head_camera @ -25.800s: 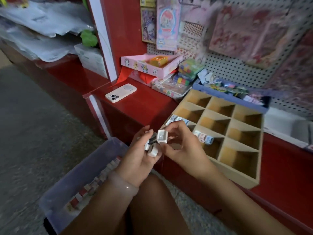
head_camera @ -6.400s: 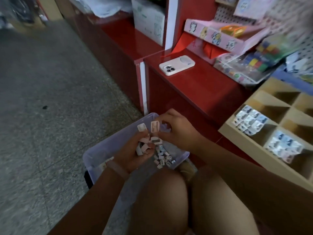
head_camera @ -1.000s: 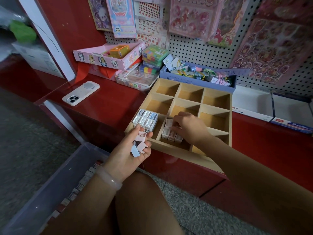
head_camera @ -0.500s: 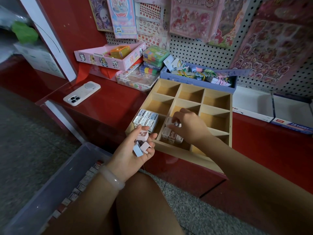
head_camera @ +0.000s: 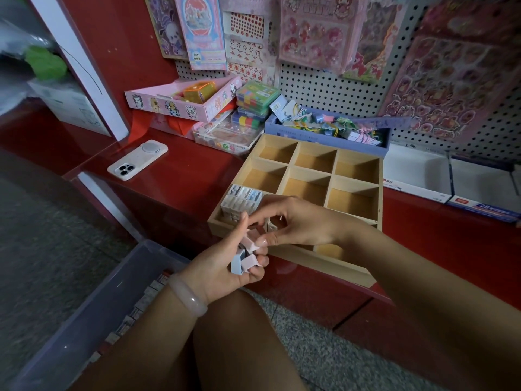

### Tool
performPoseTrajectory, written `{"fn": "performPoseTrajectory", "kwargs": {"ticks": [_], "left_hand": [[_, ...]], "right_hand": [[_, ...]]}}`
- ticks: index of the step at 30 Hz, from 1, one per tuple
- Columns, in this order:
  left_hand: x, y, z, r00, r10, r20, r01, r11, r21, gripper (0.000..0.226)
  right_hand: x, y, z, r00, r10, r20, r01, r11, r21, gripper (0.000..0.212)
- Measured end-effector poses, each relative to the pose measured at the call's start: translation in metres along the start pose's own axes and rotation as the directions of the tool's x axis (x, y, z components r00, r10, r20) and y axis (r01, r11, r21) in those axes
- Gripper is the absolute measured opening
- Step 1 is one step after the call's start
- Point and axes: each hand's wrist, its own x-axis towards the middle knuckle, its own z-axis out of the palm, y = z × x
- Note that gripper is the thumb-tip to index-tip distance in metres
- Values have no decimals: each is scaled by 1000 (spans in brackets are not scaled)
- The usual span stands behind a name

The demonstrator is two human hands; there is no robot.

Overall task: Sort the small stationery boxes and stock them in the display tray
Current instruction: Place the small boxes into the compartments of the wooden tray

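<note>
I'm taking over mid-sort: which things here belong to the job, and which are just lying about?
Job: small boxes in left hand; right hand; wooden tray; stocked boxes; plastic bin.

Lying about: phone; pink box; blue box; sticker sheets.

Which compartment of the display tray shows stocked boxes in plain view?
The near-left compartment of the tray: it holds rows of small boxes. The six behind it show bare bottoms, and the hands cover much of the near row beside it.
</note>
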Motion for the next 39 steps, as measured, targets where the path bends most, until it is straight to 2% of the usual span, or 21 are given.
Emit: {"fn": "performPoseTrajectory", "kwargs": {"ticks": [7, 9, 11, 13, 15, 20, 30, 34, 35, 37, 39], "left_hand": [[5, -1, 6, 999, -46, 3, 45, 998, 47, 44], [7, 0, 5, 998, -53, -30, 54, 998, 11, 46], [9, 2, 1, 995, -70, -66, 68, 997, -29, 44], [10, 4, -4, 994, -72, -80, 67, 996, -61, 36], [10, 4, -5, 995, -61, -82, 54, 995, -86, 28], [11, 1, -5, 996, -36, -77, 28, 994, -107, 21], [4, 5, -5, 994, 10, -106, -17, 998, -68, 27], [5, 3, -5, 996, 18, -91, -22, 999, -36, 36], [5, 2, -4, 996, 18, -89, -21, 999, -30, 37], [4, 2, -2, 997, 19, -76, -21, 999, -29, 35], [3, 2, 1, 999, 22, -44, -23, 999, -33, 27]], "right_hand": [[-6, 3, 1, 996, 80, -32, -77, 995, 66, 29], [-10, 6, -4, 985, 130, -116, -116, 986, 120, 25], [-15, 14, -12, 941, 211, -264, -185, 975, 120, 22], [-20, 30, -15, 869, 281, -406, -330, 942, -55, 21], [-23, 45, -9, 811, 327, -484, -478, 848, -228, 23], [-17, 48, 12, 772, 379, -511, -598, 705, -381, 34], [-4, 51, 15, 770, 380, -513, -597, 713, -368, 37], [-5, 47, 16, 769, 367, -524, -586, 731, -349, 44], [-5, 44, 15, 780, 337, -527, -547, 776, -314, 43], [-6, 36, 13, 835, 257, -488, -379, 910, -170, 36], [-9, 24, 12, 916, 202, -348, -206, 978, 24, 28]]}}
